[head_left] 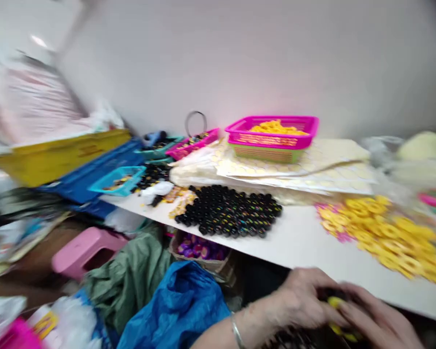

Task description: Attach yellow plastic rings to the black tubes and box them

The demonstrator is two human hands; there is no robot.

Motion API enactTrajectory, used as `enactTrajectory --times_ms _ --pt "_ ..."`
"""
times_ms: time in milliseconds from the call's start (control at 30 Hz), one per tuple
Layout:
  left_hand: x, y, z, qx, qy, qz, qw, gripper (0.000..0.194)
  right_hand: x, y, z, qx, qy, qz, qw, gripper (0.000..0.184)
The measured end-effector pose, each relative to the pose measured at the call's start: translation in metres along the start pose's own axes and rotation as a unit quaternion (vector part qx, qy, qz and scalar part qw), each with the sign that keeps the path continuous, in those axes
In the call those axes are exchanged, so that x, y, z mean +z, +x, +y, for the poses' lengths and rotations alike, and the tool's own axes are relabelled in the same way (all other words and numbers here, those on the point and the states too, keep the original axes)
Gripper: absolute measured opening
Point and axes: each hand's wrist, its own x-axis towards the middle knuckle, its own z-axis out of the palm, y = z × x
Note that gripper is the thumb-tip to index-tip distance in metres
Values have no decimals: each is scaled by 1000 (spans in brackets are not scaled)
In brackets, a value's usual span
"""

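At the lower right, my left hand [301, 298], with a bracelet at the wrist, and my right hand [380, 315] meet in front of the table edge. Fingers of both are closed around a small black and yellow piece [335, 302]; motion blur and the fingers hide its exact kind. Below them lies a dark heap of small parts [290, 337], partly covered by the hands. On the white table [298, 247] behind stand rows of small black round pieces [232, 211]. Yellow ring-shaped pieces [388, 235] are heaped to the right, some with pink ones.
A pink basket [272, 140] of yellow parts rests on patterned sheets [330, 174] at the back. A turquoise tray [118, 181] sits at the table's left end. Under the table is a box of purple items [201, 248]. Blue plastic [178, 310] and a pink stool [87, 249] lie left.
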Motion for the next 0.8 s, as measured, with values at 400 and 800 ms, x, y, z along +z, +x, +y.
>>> enactTrajectory --times_ms 400,800 --pt "10 16 -4 143 55 -63 986 53 -11 -16 -29 20 230 -77 970 27" --pt "41 27 4 57 -157 -59 984 38 -23 -49 -5 -288 6 106 952 54"
